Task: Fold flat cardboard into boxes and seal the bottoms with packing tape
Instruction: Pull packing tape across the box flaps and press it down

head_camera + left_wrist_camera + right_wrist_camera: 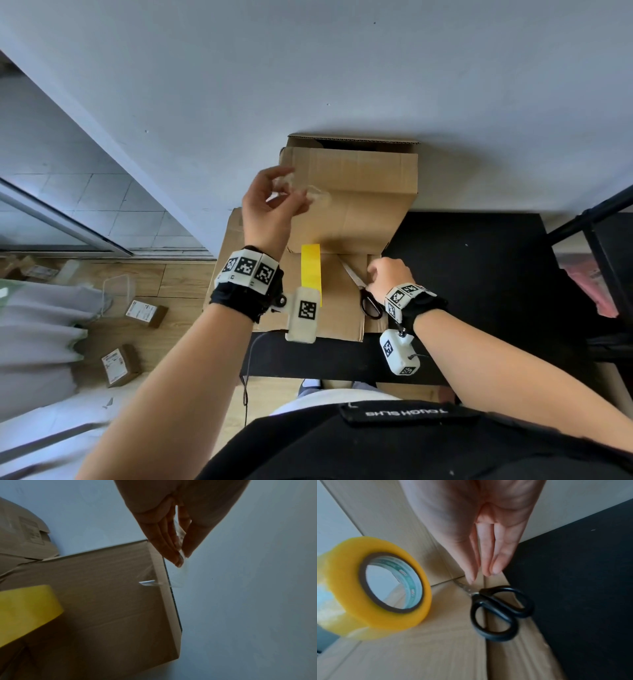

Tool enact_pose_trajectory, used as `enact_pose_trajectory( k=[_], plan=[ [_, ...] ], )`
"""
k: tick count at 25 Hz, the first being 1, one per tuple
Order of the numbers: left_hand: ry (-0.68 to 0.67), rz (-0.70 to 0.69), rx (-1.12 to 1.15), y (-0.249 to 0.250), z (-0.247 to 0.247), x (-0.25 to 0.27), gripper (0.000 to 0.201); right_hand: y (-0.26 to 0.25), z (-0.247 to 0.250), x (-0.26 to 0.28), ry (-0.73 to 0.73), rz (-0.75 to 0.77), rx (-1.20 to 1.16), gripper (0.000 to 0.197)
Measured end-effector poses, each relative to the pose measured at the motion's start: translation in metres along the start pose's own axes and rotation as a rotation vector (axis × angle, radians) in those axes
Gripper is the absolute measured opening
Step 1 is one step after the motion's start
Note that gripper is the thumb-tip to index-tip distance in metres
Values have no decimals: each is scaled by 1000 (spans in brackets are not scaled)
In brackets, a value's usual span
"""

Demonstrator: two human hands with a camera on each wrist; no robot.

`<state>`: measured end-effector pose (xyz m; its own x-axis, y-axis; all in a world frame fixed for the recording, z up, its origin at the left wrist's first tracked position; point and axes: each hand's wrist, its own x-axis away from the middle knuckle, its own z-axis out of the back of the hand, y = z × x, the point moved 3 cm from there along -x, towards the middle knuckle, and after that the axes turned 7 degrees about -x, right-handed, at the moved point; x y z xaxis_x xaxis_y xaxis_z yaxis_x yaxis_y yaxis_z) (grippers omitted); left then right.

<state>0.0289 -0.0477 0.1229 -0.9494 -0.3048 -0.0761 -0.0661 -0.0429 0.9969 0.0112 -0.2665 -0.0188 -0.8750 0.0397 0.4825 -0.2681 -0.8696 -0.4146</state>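
On the black desk [479, 274], against the wall, a folded cardboard box [356, 192] lies on its side atop a sheet of flat cardboard [329, 308]. The left hand [270, 202] is raised beside the box, thumb and fingers pinching a crumpled strip of clear tape [178, 577] that hangs loose at the box's edge; whether it is meant for the seam or is waste, I cannot tell. The right hand [390, 277] reaches down with fingers straight and close together, fingertips [494, 569] at the blades of the black-handled scissors [498, 609] lying on the flat cardboard, gripping nothing. The yellow tape roll [385, 582] stands on edge on the same sheet, just in front of the box.

By my reading, this box is folded and tape already glints across one face, so its bottom looks sealed or nearly so. The flat sheet underneath is not yet folded, which leaves at least one more box to form and tape
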Motion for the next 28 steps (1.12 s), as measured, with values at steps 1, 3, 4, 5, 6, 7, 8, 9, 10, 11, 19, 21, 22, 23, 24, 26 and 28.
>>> enact_pose_trajectory(
  k=[1, 3, 4, 5, 6, 7, 8, 9, 10, 11, 19, 21, 22, 23, 24, 26, 28],
  plan=[
    [-31, 32, -1, -3, -4, 4, 26, -11, 3, 3, 41, 47, -71, 19],
    [-81, 95, -17, -13, -12, 12, 24, -36, 13, 10, 14, 131, -373, 38],
    [-103, 124, -38, -18, -15, 14, 24, -48, 17, 14, -98, 121, -638, 50],
    [-123, 149, -75, -23, -18, 16, 25, -61, 21, 17, -243, 94, -922, 58],
    [-138, 166, -117, -27, -20, 17, 26, -72, 27, 20, -355, 90, -1143, 62],
    [-152, 175, -158, -30, -23, 19, 27, -80, 34, 21, -388, 120, -1241, 62],
    [-168, 173, -193, -31, -26, 21, 28, -87, 41, 24, -366, 173, -1245, 58],
    [-182, 168, -224, -31, -29, 22, 29, -93, 47, 24, -286, 249, -1168, 48],
    [-193, 169, -236, -29, -31, 24, 29, -96, 51, 24, -181, 327, -1044, 38],
    [-197, 180, -226, -25, -33, 25, 29, -98, 56, 24, -59, 399, -889, 29],
    [-219, 215, -366, -11, -42, 27, 33, -101, 80, 48, 210, 692, -174, 26],
    [-189, 112, -548, -10, -39, 21, 36, -98, 84, 50, 234, 719, -139, 31],
    [-183, 68, -626, -10, -38, 18, 36, -97, 85, 50, 257, 733, -131, 33],
    [-191, 63, -668, -11, -38, 17, 35, -97, 85, 49, 280, 757, -125, 32],
    [-209, 98, -674, -14, -39, 15, 36, -96, 84, 48, 294, 785, -119, 31],
    [-249, 218, -631, -21, -40, 16, 40, -95, 81, 46, 281, 823, -112, 30],
    [-227, 275, -575, -27, -40, 17, 36, -93, 75, 43, 183, 803, -127, 29]
  ],
)
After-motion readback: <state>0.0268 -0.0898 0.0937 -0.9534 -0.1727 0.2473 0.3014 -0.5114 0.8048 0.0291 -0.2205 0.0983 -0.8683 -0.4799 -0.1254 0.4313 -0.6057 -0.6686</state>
